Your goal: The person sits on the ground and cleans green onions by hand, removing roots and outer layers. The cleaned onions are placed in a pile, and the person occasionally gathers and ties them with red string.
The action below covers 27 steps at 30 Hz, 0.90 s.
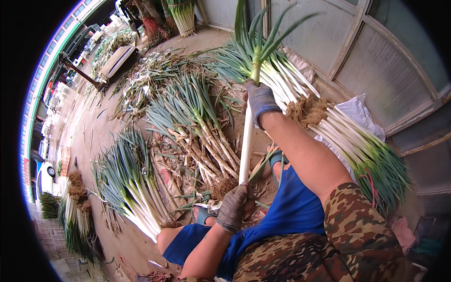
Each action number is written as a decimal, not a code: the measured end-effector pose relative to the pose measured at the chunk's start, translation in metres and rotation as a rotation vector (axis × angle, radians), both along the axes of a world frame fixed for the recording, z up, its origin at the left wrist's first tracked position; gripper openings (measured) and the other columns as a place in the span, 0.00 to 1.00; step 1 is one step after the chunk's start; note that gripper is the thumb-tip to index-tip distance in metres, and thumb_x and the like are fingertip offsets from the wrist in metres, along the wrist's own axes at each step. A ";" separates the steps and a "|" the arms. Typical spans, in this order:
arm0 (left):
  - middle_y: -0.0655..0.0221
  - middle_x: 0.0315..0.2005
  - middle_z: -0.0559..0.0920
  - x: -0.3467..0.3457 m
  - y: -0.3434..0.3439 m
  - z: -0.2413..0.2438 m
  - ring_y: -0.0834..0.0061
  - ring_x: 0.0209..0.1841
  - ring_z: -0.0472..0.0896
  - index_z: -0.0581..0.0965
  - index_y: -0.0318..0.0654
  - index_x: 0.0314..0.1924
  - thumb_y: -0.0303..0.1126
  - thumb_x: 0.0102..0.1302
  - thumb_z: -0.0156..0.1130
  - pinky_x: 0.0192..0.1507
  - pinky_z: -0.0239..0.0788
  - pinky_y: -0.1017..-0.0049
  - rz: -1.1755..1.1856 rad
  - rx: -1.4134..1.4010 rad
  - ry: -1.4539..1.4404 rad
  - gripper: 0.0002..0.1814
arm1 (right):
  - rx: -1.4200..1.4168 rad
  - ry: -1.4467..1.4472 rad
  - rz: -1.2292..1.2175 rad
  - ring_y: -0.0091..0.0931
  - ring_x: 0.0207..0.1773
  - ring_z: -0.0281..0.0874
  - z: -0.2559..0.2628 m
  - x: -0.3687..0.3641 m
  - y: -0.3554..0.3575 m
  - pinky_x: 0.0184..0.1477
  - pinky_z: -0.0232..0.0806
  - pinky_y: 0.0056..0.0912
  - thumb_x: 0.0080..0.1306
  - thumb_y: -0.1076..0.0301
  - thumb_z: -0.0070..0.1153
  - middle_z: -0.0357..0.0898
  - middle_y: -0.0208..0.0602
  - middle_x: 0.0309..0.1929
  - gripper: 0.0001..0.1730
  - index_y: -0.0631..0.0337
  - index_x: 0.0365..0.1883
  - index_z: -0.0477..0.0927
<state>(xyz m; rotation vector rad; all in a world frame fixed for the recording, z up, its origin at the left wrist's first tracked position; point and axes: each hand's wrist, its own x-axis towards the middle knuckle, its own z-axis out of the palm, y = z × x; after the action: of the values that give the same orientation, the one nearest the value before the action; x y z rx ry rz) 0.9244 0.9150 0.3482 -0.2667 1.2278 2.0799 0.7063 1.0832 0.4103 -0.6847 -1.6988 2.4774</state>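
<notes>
Held out before me is one long green onion (248,141), its white shaft bare and its green leaves fanned out at the far end. My right hand (261,100), in a grey work glove, grips it just below the leaves. Near its lower end, my gloved left hand (233,208) is closed around the shaft, hiding the root end. Beyond my left hand lies a pile of untrimmed green onions (208,141) with brown, dirty outer skins and roots. Left of it rests a group of cleaner white-stemmed onions (141,197), their lower ends by my knee.
White-stemmed onions (282,81) lie past my right hand, and a tied bundle (356,141) lies right of my arm. Metal-framed panels (384,67) stand on the right. Leaf waste (148,81) covers the ground ahead. Upright bundles (72,211) stand far left.
</notes>
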 end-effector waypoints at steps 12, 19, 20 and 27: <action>0.75 0.16 0.68 0.001 -0.003 0.005 0.81 0.14 0.65 0.74 0.42 0.34 0.49 0.67 0.61 0.14 0.53 0.81 0.129 -0.219 0.095 0.18 | -0.222 -0.073 0.005 0.28 0.17 0.70 -0.009 -0.002 0.007 0.18 0.68 0.34 0.69 0.53 0.53 0.71 0.33 0.20 0.15 0.56 0.33 0.73; 0.62 0.24 0.78 -0.093 0.013 0.019 0.68 0.23 0.75 0.73 0.35 0.45 0.34 0.63 0.64 0.31 0.71 0.67 -0.032 -1.151 0.756 0.15 | -0.201 0.011 0.173 0.26 0.24 0.79 -0.033 0.017 -0.013 0.24 0.73 0.29 0.66 0.67 0.59 0.80 0.37 0.24 0.13 0.66 0.44 0.75; 0.57 0.25 0.79 -0.110 0.015 0.008 0.62 0.25 0.77 0.74 0.36 0.44 0.38 0.64 0.64 0.33 0.71 0.63 -0.026 -1.239 0.802 0.15 | -0.128 0.076 0.199 0.29 0.25 0.80 -0.036 0.023 -0.015 0.27 0.74 0.31 0.65 0.70 0.61 0.81 0.40 0.27 0.13 0.68 0.44 0.75; 0.54 0.23 0.81 -0.104 -0.076 -0.036 0.49 0.26 0.81 0.72 0.42 0.40 0.42 0.64 0.62 0.28 0.71 0.52 -0.210 -1.787 1.119 0.14 | -0.249 0.188 0.000 0.27 0.25 0.77 0.016 0.052 0.061 0.28 0.74 0.31 0.65 0.72 0.59 0.79 0.36 0.25 0.06 0.64 0.38 0.77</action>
<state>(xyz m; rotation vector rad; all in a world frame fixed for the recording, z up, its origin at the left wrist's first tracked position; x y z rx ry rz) 0.8201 0.8393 0.3120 0.3385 3.2260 0.2006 0.7583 1.1444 0.4268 -0.4502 -1.3425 2.6825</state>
